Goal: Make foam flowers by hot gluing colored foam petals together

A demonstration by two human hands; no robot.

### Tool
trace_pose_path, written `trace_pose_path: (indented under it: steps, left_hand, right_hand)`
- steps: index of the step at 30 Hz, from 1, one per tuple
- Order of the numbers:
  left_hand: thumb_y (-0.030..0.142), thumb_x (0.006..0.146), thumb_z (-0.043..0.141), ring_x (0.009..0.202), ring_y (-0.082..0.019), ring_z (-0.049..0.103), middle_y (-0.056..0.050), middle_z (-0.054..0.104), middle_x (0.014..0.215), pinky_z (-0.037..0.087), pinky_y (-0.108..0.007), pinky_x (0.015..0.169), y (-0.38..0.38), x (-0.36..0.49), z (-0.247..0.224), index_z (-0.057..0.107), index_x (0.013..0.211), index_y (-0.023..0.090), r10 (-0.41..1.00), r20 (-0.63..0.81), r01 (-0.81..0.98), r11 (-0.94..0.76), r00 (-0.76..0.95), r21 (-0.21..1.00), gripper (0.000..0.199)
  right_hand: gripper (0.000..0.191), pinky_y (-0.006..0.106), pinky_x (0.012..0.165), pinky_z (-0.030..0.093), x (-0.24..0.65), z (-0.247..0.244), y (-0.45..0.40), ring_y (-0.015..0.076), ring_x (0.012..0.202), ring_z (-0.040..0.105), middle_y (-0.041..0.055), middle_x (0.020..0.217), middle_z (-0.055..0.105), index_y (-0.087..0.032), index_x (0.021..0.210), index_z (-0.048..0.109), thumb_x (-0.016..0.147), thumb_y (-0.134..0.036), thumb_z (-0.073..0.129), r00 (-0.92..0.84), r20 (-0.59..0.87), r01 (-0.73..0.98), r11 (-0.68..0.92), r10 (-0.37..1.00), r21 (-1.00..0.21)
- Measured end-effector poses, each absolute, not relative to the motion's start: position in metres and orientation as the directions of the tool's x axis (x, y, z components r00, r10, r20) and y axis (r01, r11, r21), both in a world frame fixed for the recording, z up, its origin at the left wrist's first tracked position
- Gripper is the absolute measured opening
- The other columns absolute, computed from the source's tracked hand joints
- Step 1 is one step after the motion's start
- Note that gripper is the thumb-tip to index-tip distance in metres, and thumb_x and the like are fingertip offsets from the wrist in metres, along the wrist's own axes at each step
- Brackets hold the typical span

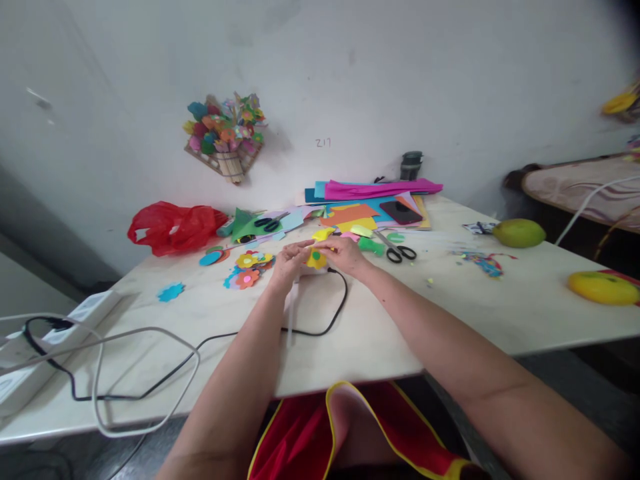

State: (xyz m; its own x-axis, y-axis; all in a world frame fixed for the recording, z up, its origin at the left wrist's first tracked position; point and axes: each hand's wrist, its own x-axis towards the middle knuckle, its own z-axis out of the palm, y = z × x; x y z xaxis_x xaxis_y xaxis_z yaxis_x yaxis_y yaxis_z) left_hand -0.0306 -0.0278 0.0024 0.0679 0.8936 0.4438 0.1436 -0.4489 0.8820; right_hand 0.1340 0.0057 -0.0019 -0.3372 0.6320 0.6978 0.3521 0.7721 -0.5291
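Observation:
My left hand (293, 261) and my right hand (346, 255) meet over the middle of the table. Between them is a yellow flower (316, 258) with a green centre, seemingly cut from craft foam or paper. Fingers of both hands are pinched together at its upper edge; the fingertips partly cover it. Just below the flower, a white object (311, 271) with a black cord lies mostly hidden. A translucent stick (291, 313) points from there towards me, beside my left wrist. Left of my left hand rests a pile of layered flowers, an orange flower (247, 279) among them.
Black-handled scissors (401, 253) lie right of my hands, a second pair (271, 223) behind. Coloured sheets (350, 217) and a phone (401, 213) are at the back. A red bag (175, 227) and power strip (90, 310) stand left, a green-yellow fruit (519, 233) right. A black cord (320, 333) crosses the front.

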Motion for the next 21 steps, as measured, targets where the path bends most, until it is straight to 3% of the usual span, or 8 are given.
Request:
trace_pose_path:
  steps: [11, 21]
  left_hand:
    - [0.037, 0.065, 0.064, 0.100, -0.026, 0.056, -0.009, 0.064, 0.106, 0.042, -0.036, 0.085, -0.0271, -0.0280, 0.0029, 0.067, 0.060, 0.016, 0.925, 0.369, 0.011, -0.371, 0.090, 0.929, 0.022]
    - [0.036, 0.067, 0.061, 0.098, -0.024, 0.057, -0.007, 0.063, 0.108, 0.044, -0.035, 0.084, -0.0280, -0.0282, 0.0038, 0.069, 0.063, 0.017, 0.918, 0.380, 0.025, -0.384, 0.113, 0.923, 0.020]
  right_hand:
    - [0.019, 0.025, 0.066, 0.048, 0.1331, 0.0025, 0.0039, 0.0144, 0.075, 0.063, 0.0054, 0.084, 0.070, -0.017, 0.083, 0.069, 0.070, -0.011, 0.056, -0.347, 0.662, 0.257, 0.746, 0.665, -0.614]
    - [0.012, 0.027, 0.066, 0.048, 0.1380, 0.0042, 0.0032, 0.0131, 0.069, 0.061, 0.0039, 0.078, 0.066, -0.015, 0.078, 0.063, 0.069, -0.019, 0.057, -0.406, 0.586, 0.183, 0.691, 0.701, -0.700]
